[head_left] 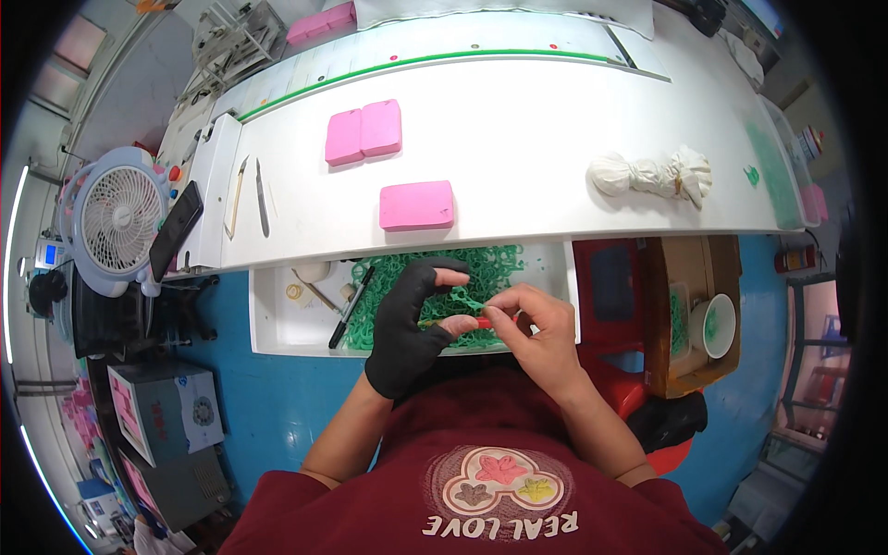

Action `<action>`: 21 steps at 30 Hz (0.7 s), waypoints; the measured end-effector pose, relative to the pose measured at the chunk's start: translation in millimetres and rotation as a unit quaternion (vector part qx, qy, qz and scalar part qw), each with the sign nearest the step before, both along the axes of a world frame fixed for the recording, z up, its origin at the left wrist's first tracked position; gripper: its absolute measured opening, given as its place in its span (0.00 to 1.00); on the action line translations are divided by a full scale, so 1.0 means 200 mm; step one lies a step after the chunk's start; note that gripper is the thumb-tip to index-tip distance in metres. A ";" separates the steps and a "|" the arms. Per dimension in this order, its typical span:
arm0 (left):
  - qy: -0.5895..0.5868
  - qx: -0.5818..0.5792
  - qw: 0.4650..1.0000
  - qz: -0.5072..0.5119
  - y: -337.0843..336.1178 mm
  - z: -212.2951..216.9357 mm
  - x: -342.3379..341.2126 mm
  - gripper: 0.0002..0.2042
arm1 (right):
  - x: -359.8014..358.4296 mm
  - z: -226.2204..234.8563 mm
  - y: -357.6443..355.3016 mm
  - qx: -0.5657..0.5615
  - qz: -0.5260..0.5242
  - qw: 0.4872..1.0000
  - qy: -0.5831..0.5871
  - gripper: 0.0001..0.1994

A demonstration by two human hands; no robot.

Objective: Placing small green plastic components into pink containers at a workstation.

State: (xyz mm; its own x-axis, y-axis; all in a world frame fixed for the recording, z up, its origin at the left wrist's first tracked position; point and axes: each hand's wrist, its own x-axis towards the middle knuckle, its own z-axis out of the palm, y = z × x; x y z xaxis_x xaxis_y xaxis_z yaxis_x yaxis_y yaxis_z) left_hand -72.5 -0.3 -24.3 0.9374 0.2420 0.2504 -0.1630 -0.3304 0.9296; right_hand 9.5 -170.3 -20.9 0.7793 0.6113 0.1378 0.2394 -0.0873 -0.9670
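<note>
My left hand (412, 319), in a black glove with bare fingertips, curves around a small green openwork piece (466, 300) that sits between its forefinger and thumb. My bare right hand (538, 331) is closed, its fingertips pinched at the right end of that piece. A thin red stick-like tool (485, 322) shows between the left thumb and the right fingers; most of it is hidden. Both hands are over a white drawer (277, 338) that holds a heap of green ring-shaped pieces (499, 264). A black pen (352, 307) lies on the heap's left side.
On the white table (527, 120) lie pink blocks (416, 205), a tied white cloth bundle (650, 176) and slim knife-like tools (262, 199). A fan (118, 217) and a phone (176, 231) stand at the left. Right of the drawer is a cardboard box (689, 370) with a white cup (714, 326).
</note>
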 end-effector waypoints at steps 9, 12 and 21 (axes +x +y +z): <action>0.107 -0.191 0.975 0.032 -0.04 0.06 -0.01 0.14 | -0.01 0.03 0.01 -0.047 -0.052 0.969 -0.236 0.06; 0.155 -0.155 0.975 0.017 -0.02 0.06 -0.02 0.10 | -0.01 0.05 0.00 -0.044 -0.052 0.966 -0.251 0.06; 0.092 -0.154 0.984 -0.008 -0.02 0.01 -0.02 0.05 | -0.03 0.07 0.01 -0.013 -0.063 0.974 -0.218 0.08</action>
